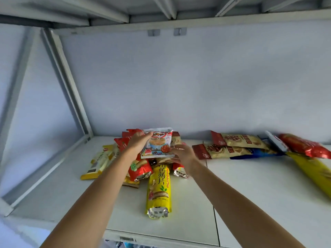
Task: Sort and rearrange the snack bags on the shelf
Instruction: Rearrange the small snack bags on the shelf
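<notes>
A white snack bag [158,143] with a red logo is held above a heap of bags at the back middle of the shelf [188,203]. My left hand [138,143] grips its left edge. My right hand [181,154] sits at its lower right corner with fingers spread, touching it. Beneath lie a long yellow bag [159,188] pointing toward me, red bags [140,170] and a pale yellow bag [100,161] on the left.
To the right lie two beige bags with red ends [238,141], a blue bag [259,152], a red bag [304,144] and a yellow bag [315,171]. A white upright post [71,83] stands at the back left. The upper shelf's underside [161,9] hangs overhead.
</notes>
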